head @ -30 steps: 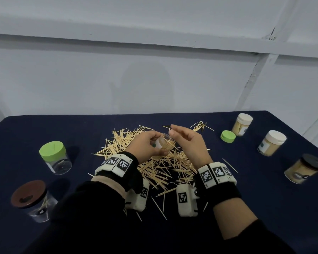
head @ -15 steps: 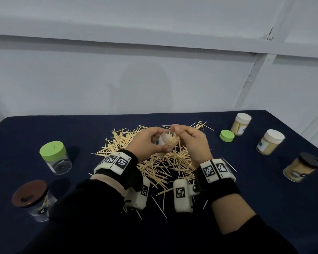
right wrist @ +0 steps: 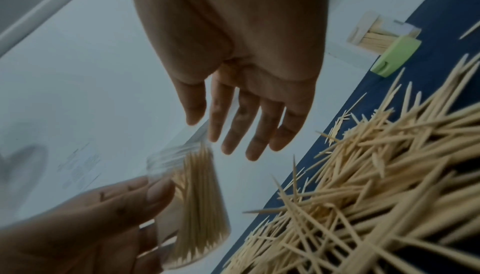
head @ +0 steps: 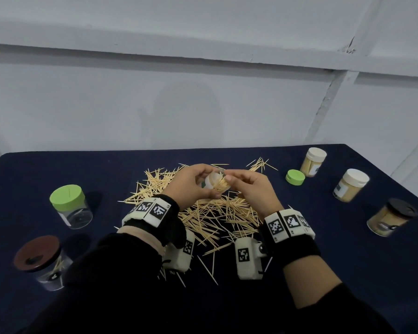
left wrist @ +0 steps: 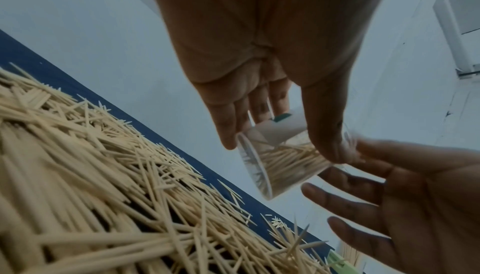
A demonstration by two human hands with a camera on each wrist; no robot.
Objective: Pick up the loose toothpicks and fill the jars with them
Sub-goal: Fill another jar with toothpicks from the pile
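Toothpicks (head: pixel 217 213): one loose pile on blue table (head: pixel 348 261) | one open clear jar (left wrist: pixel 280 161), partly filled, gripped by left hand (head: pixel 191 183) above pile | right hand (right wrist: pixel 244 97) fingers straight, empty, at jar mouth | five lidded jars, one loose green lid (head: pixel 295 177) around.

The loose toothpicks (head: pixel 210 213) are showing as pale, matt wood, lying on a tabletop (head: pixel 323 249) that is wearing a dark blue, matt cloth. The clear jar (left wrist: pixel 280 161) is looking like glossy, see-through plastic with a paper label, and the green lid (head: pixel 295 177) is reading as smooth, matt plastic.
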